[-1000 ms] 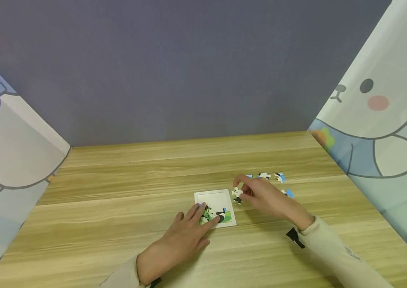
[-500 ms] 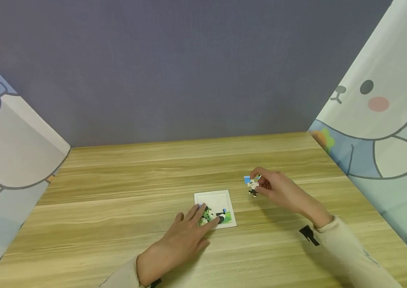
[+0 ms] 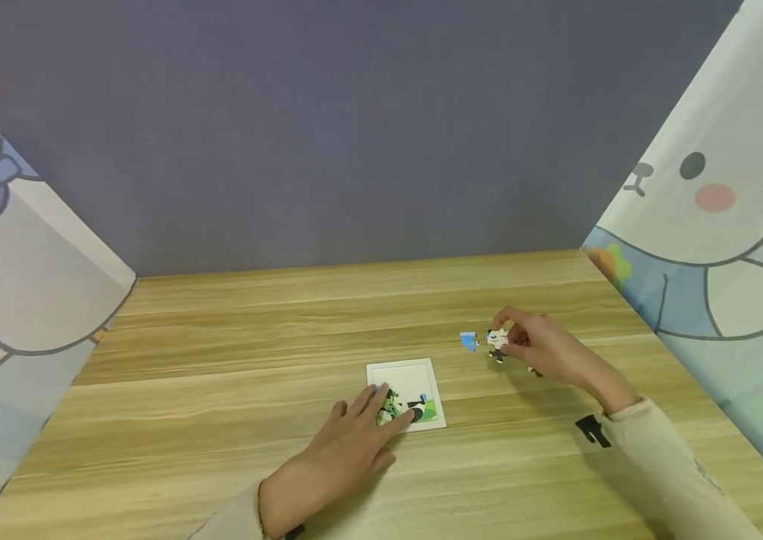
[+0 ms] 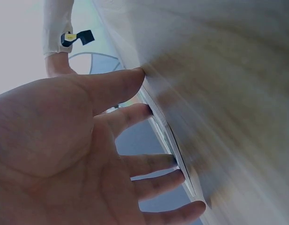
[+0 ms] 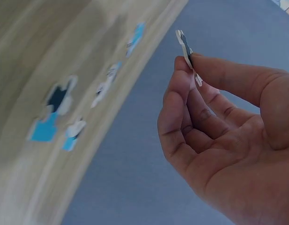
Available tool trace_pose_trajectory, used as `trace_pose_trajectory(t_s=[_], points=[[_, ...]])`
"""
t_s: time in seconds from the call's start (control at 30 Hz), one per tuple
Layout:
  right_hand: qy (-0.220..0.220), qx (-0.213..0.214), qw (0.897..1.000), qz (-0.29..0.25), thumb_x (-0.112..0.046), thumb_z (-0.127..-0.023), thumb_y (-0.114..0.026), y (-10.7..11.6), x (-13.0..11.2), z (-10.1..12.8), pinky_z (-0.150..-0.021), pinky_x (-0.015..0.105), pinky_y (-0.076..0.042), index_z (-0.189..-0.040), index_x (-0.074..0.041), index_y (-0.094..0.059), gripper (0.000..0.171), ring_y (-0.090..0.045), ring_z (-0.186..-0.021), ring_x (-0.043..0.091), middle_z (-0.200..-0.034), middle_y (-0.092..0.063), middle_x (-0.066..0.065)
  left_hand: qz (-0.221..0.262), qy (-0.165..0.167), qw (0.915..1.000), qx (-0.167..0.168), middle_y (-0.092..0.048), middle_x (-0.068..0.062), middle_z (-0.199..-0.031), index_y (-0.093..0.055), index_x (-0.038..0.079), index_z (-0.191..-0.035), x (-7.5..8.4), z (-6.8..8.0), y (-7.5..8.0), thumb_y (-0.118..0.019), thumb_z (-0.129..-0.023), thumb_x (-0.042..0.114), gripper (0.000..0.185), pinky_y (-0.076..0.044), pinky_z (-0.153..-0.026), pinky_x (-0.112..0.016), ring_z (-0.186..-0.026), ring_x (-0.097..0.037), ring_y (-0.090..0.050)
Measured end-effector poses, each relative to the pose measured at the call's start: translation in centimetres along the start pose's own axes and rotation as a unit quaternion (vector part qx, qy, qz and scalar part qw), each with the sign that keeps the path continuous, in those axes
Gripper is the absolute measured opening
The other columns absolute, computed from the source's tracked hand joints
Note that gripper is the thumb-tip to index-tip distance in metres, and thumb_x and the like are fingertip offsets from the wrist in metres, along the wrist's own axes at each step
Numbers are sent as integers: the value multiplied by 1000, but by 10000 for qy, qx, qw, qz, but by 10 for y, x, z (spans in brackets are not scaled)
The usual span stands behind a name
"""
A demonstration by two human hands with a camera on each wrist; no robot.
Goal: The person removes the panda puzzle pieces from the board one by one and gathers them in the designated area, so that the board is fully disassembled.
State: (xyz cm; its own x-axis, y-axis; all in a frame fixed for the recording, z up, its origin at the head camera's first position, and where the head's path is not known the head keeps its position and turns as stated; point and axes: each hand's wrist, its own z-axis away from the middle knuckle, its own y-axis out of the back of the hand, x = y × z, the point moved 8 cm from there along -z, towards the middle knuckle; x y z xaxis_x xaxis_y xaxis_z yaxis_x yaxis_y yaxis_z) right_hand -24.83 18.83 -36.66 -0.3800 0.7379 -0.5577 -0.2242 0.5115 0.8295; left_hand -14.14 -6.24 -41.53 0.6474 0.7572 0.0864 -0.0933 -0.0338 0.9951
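My right hand (image 3: pixel 550 351) pinches a black-and-white jigsaw piece (image 3: pixel 497 341) between thumb and fingertips. In the right wrist view the piece (image 5: pixel 184 49) is seen edge-on, raised off the table. My left hand (image 3: pixel 337 465) lies with fingers spread and fairly straight over the lower left of a white square puzzle tray (image 3: pixel 400 363). Along the tray's bottom, joined pieces with a panda and greenery (image 3: pixel 415 411) show, partly under the fingers; its upper part is bare white. In the left wrist view the fingertips (image 4: pixel 174 160) touch the tray's edge.
A blue loose piece (image 3: pixel 468 340) lies right of the tray. The right wrist view shows several more loose pieces, among them a blue-and-black one (image 5: pixel 43 129). The wooden table (image 3: pixel 232 337) ends at a grey panel (image 3: pixel 354 135), with cartoon-printed sheets (image 3: pixel 719 247) at both sides.
My right hand has carried the pinched piece rightward and away from the tray, over the loose pieces. Now the blue loose piece shows uncovered. My left hand keeps its place on the tray.
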Motion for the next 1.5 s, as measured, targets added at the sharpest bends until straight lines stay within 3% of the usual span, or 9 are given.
trace_pose_trajectory(t_s=[0.1,0.47,0.77,1.17,1.5], points=[[-69,-152,9998,-94,-1,-92,-68,-4,11,-1,-59,28,-48,-115,-5,-58,26,-62,-67,20,-80,-68,5,-31,2,10000,0,-40,-19,-153,-44,33,-150,0,1,-1,-64,-96,40,57,-48,-93,-55,-139,-35,-41],[-394,-621,9971,-175,1,-90,-69,-21,42,-7,-52,26,-43,-109,-4,-58,23,-50,-55,10,-70,-59,0,-5,-14,10000,67,-40,-19,-153,-44,33,-150,-1,1,0,-65,-96,40,58,-48,-92,-55,-139,-35,-41],[-322,-777,9964,-41,-5,-86,-75,-25,42,-8,-55,26,-43,-108,-5,-58,28,-51,-60,11,-72,-60,0,-55,1,9999,97,-41,-18,-152,-45,33,-149,-1,1,1,-63,-97,40,56,-48,-93,-53,-139,-34,-42],[-317,-772,9965,62,0,-84,-76,-26,37,-3,-62,27,-45,-105,-6,-61,26,-58,-66,10,-73,-64,-1,-44,16,10000,-35,-39,-17,-154,-43,36,-150,0,-1,-3,-64,-96,42,59,-48,-94,-55,-140,-34,-40],[-436,-772,9951,446,0,-86,-73,-27,34,-6,-64,31,-45,-107,-7,-64,23,-53,-65,12,-72,-61,-2,134,65,9999,45,-38,-24,-152,-44,36,-150,-3,0,2,-67,-95,39,60,-45,-98,-58,-140,-38,-40]])
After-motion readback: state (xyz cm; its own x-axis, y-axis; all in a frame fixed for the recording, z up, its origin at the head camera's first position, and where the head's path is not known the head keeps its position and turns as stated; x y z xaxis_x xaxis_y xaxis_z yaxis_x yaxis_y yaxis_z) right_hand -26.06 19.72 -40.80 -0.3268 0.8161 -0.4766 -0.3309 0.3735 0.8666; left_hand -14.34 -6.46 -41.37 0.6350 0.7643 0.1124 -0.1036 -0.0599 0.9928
